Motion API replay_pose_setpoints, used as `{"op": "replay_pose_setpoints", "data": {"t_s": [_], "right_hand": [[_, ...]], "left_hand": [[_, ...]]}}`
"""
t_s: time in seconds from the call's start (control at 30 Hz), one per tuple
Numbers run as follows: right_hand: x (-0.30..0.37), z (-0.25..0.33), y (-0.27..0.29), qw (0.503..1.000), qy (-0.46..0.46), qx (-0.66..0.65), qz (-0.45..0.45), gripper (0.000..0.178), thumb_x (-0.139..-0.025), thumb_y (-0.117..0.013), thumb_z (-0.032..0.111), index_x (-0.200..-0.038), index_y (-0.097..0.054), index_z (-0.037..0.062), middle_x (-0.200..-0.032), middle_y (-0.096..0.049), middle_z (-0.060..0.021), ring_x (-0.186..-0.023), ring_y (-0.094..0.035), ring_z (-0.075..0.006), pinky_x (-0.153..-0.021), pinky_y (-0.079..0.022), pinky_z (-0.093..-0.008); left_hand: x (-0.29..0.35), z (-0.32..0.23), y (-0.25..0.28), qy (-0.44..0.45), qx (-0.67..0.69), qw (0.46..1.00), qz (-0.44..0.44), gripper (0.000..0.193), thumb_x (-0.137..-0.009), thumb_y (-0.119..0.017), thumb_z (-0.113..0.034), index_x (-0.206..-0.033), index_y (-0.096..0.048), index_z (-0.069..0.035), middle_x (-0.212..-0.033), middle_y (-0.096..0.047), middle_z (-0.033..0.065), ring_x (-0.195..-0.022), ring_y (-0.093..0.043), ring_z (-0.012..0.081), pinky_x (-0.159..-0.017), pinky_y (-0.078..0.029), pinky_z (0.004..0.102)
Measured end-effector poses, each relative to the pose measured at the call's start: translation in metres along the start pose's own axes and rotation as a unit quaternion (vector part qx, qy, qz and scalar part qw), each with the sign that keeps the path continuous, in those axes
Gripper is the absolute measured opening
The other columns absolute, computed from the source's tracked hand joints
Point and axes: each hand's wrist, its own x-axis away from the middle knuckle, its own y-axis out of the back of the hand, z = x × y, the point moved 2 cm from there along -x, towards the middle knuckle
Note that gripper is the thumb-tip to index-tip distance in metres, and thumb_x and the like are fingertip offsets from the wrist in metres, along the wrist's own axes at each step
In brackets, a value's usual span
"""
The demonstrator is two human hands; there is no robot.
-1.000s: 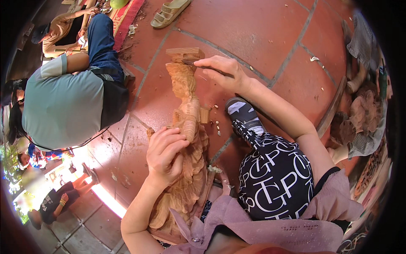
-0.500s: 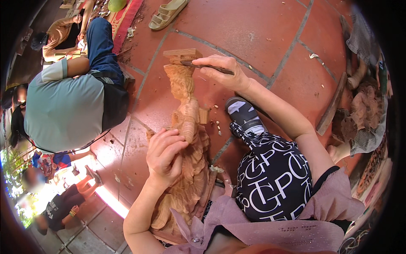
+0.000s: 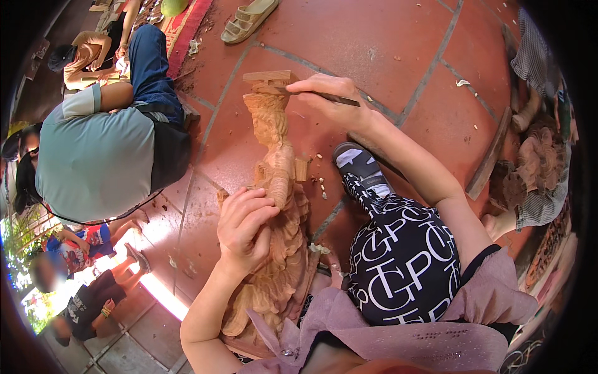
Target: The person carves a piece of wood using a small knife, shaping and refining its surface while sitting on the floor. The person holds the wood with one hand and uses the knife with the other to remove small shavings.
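A carved wooden statue (image 3: 274,243) of pale brown wood leans between my legs, its head end pointing away from me. A square wooden block (image 3: 270,77) tops its head. My left hand (image 3: 244,227) rests on the statue's middle, fingers curled round the carved part there. In my right hand (image 3: 333,96) is a slim dark carving tool (image 3: 341,99), pinched between the fingers. Its tip end reaches the narrow neck just under the block, where my fingertips partly hide it.
Red floor tiles (image 3: 324,37) carry small wood chips. A tan sandal (image 3: 249,20) lies at the top. Seated at left is a person in a grey-green shirt (image 3: 93,159); other people sit beyond. At right are a wooden bar (image 3: 489,156) and another carving (image 3: 536,159).
My right hand and the carving tool have shifted slightly right along the statue's neck. The tool's tip, visible before, is now mostly covered. My left hand has stayed almost still.
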Motion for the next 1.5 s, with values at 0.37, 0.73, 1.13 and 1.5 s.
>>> {"op": "replay_pose_setpoints", "data": {"t_s": [0.37,0.73,1.13,1.5], "right_hand": [[-0.009,0.005,-0.019,0.996,0.042,0.079,-0.01,0.02,-0.081,-0.064,-0.002,-0.101,-0.068,0.0,-0.079,-0.067,-0.0104,-0.069,-0.062,-0.0208,-0.068,-0.048,-0.0317],[-0.021,0.01,-0.024,0.993,0.097,0.061,0.016,0.017,-0.081,-0.062,-0.002,-0.097,-0.067,-0.0003,-0.084,-0.068,-0.0117,-0.074,-0.064,-0.0246,-0.071,-0.05,-0.0337],[-0.028,0.012,-0.025,0.993,0.083,0.072,0.052,0.017,-0.08,-0.062,-0.003,-0.096,-0.066,0.0001,-0.083,-0.066,-0.0117,-0.076,-0.062,-0.0263,-0.07,-0.049,-0.0352],[0.001,0.006,0.005,0.999,-0.03,0.039,0.012,0.019,-0.082,-0.064,0.001,-0.1,-0.068,0.0033,-0.086,-0.069,-0.0093,-0.078,-0.065,-0.0215,-0.071,-0.051,-0.0321]], "left_hand": [[0.0,0.0,0.0,-0.004,-0.001,1.0,0.0,0.033,-0.061,-0.06,0.008,-0.089,-0.068,-0.008,-0.094,-0.068,0.0065,-0.102,-0.064,0.0281,-0.096,-0.045,0.0456],[-0.001,0.0,0.0,-0.01,-0.001,1.0,-0.006,0.032,-0.061,-0.061,0.008,-0.089,-0.068,-0.008,-0.092,-0.067,0.0069,-0.101,-0.064,0.0279,-0.095,-0.045,0.0455],[0.001,0.003,0.0,-0.01,0.005,1.0,-0.002,0.033,-0.061,-0.061,0.007,-0.09,-0.068,-0.008,-0.092,-0.066,0.0072,-0.101,-0.064,0.0283,-0.095,-0.045,0.046],[0.002,0.004,0.0,-0.01,0.01,1.0,-0.002,0.034,-0.061,-0.061,0.007,-0.09,-0.068,-0.008,-0.092,-0.066,0.0072,-0.101,-0.063,0.0289,-0.095,-0.045,0.0463]]}}
